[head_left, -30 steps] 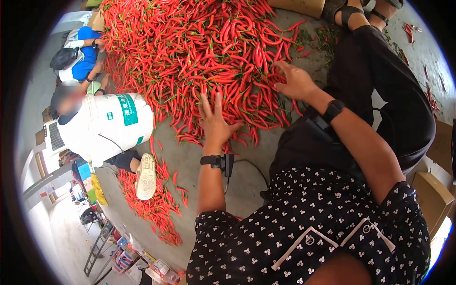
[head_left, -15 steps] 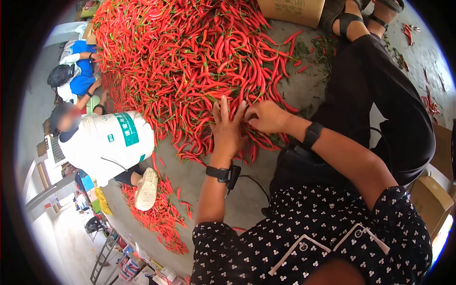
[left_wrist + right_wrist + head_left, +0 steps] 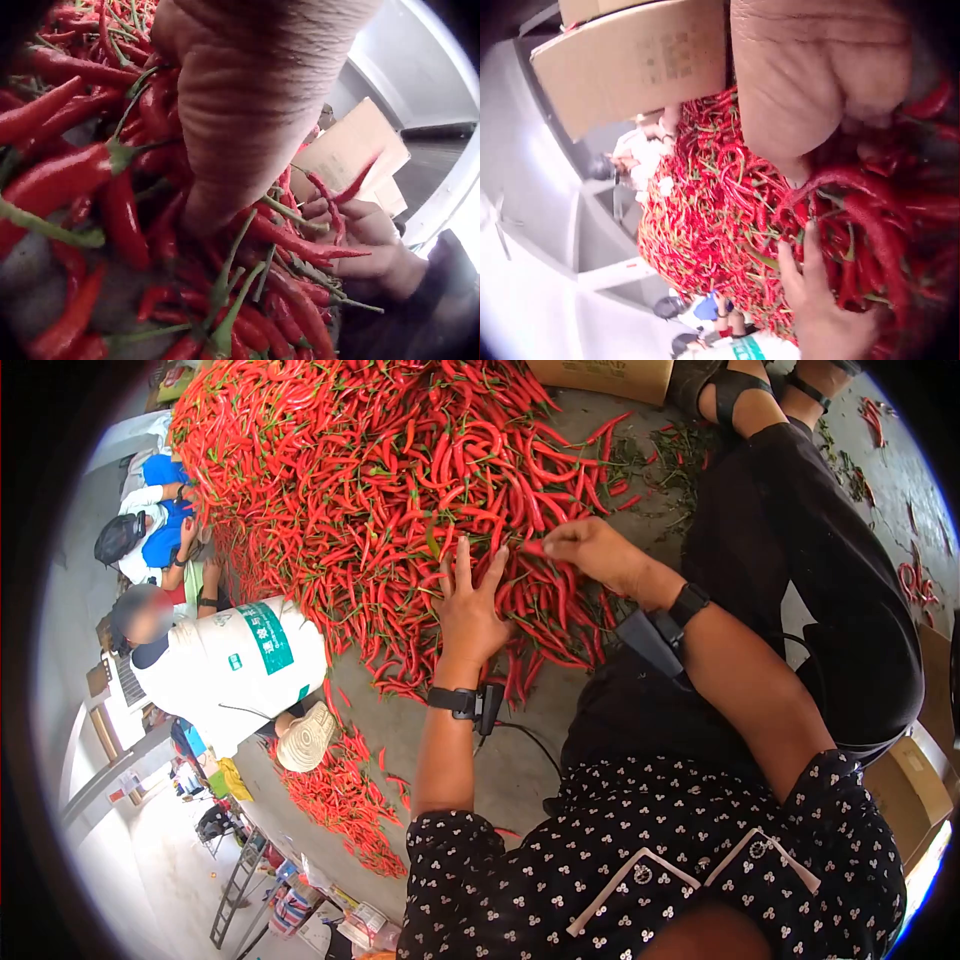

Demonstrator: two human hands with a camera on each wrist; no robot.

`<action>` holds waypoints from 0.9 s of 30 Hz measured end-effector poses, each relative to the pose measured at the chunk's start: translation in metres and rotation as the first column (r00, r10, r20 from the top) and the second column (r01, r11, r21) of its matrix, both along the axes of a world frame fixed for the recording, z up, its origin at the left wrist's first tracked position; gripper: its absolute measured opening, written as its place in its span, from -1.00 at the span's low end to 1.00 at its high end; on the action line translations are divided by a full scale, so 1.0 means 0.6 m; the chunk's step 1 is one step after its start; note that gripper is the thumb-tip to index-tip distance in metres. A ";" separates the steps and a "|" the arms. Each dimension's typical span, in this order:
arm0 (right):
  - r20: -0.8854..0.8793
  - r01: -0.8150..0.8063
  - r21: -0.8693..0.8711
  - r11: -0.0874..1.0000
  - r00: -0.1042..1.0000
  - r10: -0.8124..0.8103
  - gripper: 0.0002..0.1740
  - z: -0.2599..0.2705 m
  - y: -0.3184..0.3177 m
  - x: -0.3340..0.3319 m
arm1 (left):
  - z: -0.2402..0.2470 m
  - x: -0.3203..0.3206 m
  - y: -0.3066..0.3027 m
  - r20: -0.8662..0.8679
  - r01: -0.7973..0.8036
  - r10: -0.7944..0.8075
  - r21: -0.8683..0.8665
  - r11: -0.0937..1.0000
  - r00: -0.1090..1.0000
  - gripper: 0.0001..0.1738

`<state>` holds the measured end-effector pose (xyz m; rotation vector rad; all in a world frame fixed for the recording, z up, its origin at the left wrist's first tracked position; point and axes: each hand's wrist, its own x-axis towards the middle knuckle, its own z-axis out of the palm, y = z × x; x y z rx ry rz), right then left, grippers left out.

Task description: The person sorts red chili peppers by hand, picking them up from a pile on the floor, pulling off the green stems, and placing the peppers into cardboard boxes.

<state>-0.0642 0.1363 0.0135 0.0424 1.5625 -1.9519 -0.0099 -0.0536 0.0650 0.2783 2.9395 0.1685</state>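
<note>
A big heap of red chili peppers [image 3: 380,500] with green stems covers the floor in front of me. My left hand [image 3: 472,622] rests on its near edge, back up, with fingers spread among the peppers. Just right of it, my right hand [image 3: 612,563] pinches a red chili pepper [image 3: 533,548] between thumb and fingers, its tip pointing toward the left fingertips. In the right wrist view, that curved chili pepper [image 3: 844,177] crosses above the left hand [image 3: 821,311]. The left wrist view shows the right hand [image 3: 367,232] behind stems; the left fingertips are hidden there.
A cardboard box [image 3: 610,378] stands beyond the heap, another box [image 3: 905,785] at right. Two people sit along the left side, the nearer in a white shirt [image 3: 240,660]. A smaller chili pile [image 3: 345,800] lies behind that person's shoe. Leafy scraps [image 3: 675,470] litter the floor near my feet.
The right hand came in from the right to the left hand's fingertips, then drew back a little to the right with a chili pepper. The left hand shifted slightly right and stays on the heap.
</note>
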 end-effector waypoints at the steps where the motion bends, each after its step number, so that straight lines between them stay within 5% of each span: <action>1: 0.004 0.004 0.000 1.000 1.000 -0.004 -0.81 0.007 0.007 -0.005 | -0.001 -0.004 0.000 0.005 0.030 -0.030 -0.047 0.998 1.000 0.01; 3: 0.269 0.191 -0.108 0.976 0.950 -0.156 -0.84 0.012 0.013 -0.014 | 0.000 -0.010 0.003 0.013 0.061 -0.060 -0.099 0.993 0.998 0.00; 7: 0.360 0.258 -0.157 0.953 0.914 -0.188 -0.86 0.000 0.018 -0.022 | 0.012 -0.017 0.012 0.094 0.094 -0.084 -0.110 0.990 0.992 -0.01; 12: 0.376 0.367 -0.222 0.903 0.887 -0.268 -0.83 -0.006 0.029 -0.033 | 0.018 -0.029 0.033 0.056 0.133 -0.126 -0.162 0.978 0.990 -0.06; 17: 0.322 0.365 -0.247 0.898 0.905 -0.279 -0.80 -0.016 0.032 -0.027 | 0.016 -0.059 0.062 0.161 0.385 -0.359 -0.180 0.905 0.919 -0.11; 27: 0.304 0.392 -0.140 0.909 0.891 -0.338 -0.81 -0.009 0.044 -0.023 | 0.001 -0.060 0.068 0.063 0.348 -0.342 -0.137 0.927 0.937 -0.11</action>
